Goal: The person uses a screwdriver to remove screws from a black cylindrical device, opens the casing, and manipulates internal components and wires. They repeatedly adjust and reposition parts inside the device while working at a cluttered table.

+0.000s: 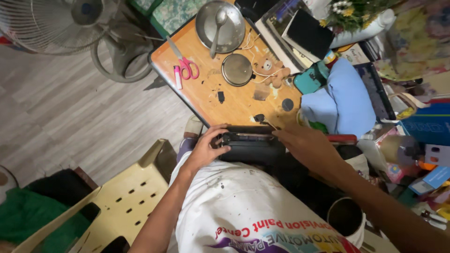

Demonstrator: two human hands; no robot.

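Observation:
A black box-shaped device [251, 146] rests on my lap against the near edge of the wooden table [206, 93]. My left hand [206, 149] grips its left end, thumb on top. On the device's right end lies my right hand [307, 146], with the fingertips at its top edge, next to a small dark piece; whether the fingers pinch that piece I cannot tell.
On the table lie pink-handled scissors [186, 65], a metal plate with a spoon [220, 26], a round metal lid [237, 69], a small teddy bear [271, 69] and a blue cloth [344, 100]. A fan [61, 21] stands far left, a yellow plastic chair [126, 197] at my left.

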